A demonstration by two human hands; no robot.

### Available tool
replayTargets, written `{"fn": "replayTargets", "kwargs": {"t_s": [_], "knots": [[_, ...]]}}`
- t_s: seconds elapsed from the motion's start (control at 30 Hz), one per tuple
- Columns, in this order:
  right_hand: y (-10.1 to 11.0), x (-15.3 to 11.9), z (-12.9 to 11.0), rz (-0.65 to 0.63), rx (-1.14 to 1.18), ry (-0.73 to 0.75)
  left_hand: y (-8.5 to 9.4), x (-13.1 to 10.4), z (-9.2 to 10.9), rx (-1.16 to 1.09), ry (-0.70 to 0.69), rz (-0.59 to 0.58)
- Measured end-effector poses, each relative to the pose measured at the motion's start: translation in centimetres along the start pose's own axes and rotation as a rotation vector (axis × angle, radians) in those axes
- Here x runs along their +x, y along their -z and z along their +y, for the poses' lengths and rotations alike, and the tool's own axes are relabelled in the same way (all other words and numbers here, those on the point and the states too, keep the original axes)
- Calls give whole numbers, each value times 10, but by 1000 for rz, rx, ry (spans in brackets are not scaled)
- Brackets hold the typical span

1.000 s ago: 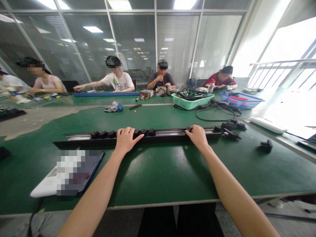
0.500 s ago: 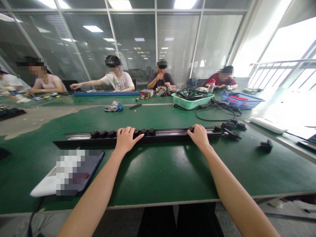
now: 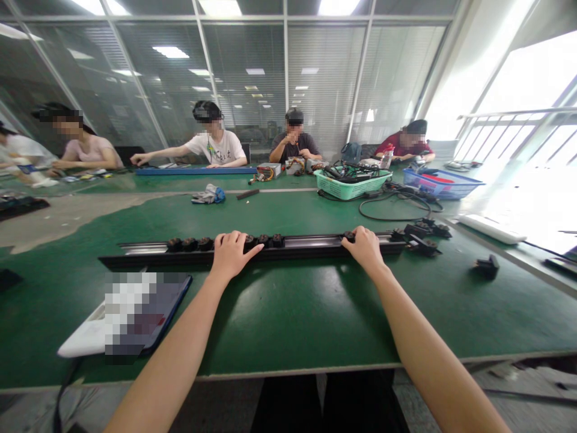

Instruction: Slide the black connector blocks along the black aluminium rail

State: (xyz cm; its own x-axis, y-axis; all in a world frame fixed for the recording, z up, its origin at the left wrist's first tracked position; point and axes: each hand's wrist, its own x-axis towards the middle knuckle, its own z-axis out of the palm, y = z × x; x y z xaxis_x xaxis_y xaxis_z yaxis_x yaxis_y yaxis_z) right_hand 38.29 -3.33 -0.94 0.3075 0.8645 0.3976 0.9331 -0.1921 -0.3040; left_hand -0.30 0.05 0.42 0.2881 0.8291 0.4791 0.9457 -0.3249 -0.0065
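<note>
A long black rail (image 3: 315, 251) with a shiny metal channel lies across the green table in front of me. My left hand (image 3: 232, 252) is laid over its middle, fingers curled over the far side and thumb stretched to the right. Several small black round-topped modules (image 3: 189, 243) sit in the channel on both sides of that hand. Towards the rail's right end, my right hand (image 3: 366, 246) is closed on another black module (image 3: 348, 237), thumb and fingers around it. Its underside is hidden in the channel.
Loose black modules (image 3: 424, 245) lie off the rail's right end, and a single one (image 3: 487, 266) nearer me. A phone (image 3: 174, 313) and white device (image 3: 83, 337) are at left. Behind stand a green basket (image 3: 349, 189) of cables and a blue basket (image 3: 451, 189). Several people sit opposite.
Both hands keep their places on the rail and module. The whole view has shifted very slightly; nothing else has visibly moved.
</note>
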Motion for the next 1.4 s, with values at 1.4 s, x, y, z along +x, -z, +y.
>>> {"fn": "replayTargets", "kwargs": {"t_s": [1.4], "knots": [[12,1,8,-15,-67,-92,-4,1,-3,12,-13,13]]}}
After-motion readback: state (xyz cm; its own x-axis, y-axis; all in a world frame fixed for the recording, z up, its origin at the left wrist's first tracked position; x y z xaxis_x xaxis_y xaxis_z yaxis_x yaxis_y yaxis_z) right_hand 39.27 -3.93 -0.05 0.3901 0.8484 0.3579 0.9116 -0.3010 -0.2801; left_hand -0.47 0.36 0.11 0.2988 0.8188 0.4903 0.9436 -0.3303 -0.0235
